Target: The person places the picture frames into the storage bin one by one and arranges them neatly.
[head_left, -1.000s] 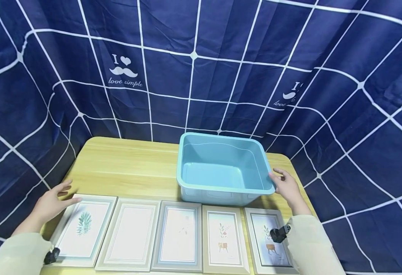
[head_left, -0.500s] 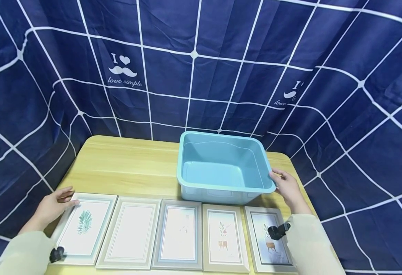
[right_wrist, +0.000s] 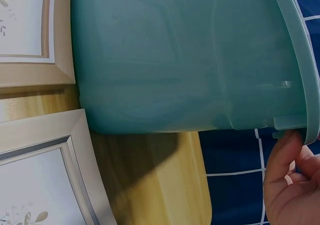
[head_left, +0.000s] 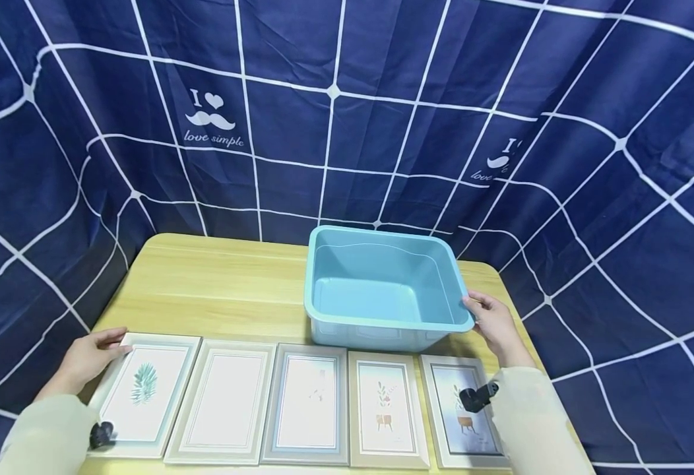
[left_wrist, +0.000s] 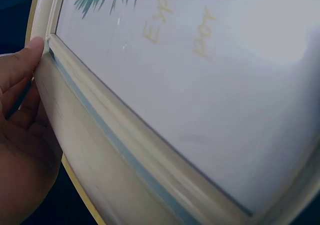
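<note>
Head view: left hand [head_left: 86, 359] apparently pinches outer edge of leaf picture [head_left: 145, 396], right hand [head_left: 494, 324] grips tub [head_left: 377, 338]

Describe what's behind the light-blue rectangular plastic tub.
A white-gridded navy fabric curtain rises behind the tub, which covers the curtain's lower part and the far edge of the yellow wooden table there.

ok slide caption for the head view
Left hand grips the leaf frame, right hand holds the tub; four more frames complete the row.
</note>
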`<state>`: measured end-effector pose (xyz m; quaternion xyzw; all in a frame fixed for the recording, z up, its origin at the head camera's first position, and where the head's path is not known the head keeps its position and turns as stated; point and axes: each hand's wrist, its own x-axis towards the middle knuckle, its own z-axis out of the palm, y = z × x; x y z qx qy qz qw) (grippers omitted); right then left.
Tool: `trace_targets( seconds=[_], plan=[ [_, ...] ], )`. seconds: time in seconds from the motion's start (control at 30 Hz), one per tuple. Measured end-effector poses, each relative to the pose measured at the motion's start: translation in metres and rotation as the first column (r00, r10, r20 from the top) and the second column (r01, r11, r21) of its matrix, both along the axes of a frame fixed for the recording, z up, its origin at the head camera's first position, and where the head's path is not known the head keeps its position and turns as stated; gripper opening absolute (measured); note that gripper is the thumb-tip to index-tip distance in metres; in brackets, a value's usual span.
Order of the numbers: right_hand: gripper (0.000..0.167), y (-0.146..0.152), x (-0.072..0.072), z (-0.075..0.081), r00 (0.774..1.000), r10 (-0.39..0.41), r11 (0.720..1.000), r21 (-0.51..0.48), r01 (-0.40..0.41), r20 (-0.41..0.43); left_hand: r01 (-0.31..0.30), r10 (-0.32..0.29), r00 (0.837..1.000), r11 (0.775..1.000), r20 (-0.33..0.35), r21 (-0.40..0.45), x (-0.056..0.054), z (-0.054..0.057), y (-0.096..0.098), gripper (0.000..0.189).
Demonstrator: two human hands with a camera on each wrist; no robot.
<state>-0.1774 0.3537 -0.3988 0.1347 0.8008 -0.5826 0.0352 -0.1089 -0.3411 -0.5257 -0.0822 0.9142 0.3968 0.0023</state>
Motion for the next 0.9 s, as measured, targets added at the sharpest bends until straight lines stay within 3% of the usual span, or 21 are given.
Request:
trace_targets(
  seconds=[0.23, 0.47, 0.77, 0.9],
  plan=[
    [0.057, -0.001, -0.001, 0.0, 1.0, -0.008, 1.0, -0.005, 0.008, 0.002, -0.008, 0.007, 1.0, 0.999, -0.019, -0.047, -0.002, 0.001, 0.0, 0.037],
    [0.056, -0.002, -0.001, 0.001, 1.0, -0.003, 1.0, -0.008, 0.003, -0.001, 0.027, -0.029, 0.999, 0.998, -0.034, -0.059, -0.003, 0.006, -0.003, 0.036],
    [0.057, -0.001, -0.002, 0.001, 1.0, -0.006, 1.0, 0.002, 0.006, -0.002, 0.029, -0.029, 0.999, 0.999, 0.021, 0.021, -0.005, 0.015, -0.012, 0.044],
    [0.058, 0.0, -0.003, -0.001, 1.0, 0.0, 1.0, 0.001, 0.0, -0.003, 0.015, -0.021, 0.998, 0.995, 0.062, 0.098, -0.007, 0.021, -0.014, 0.049]
  ],
)
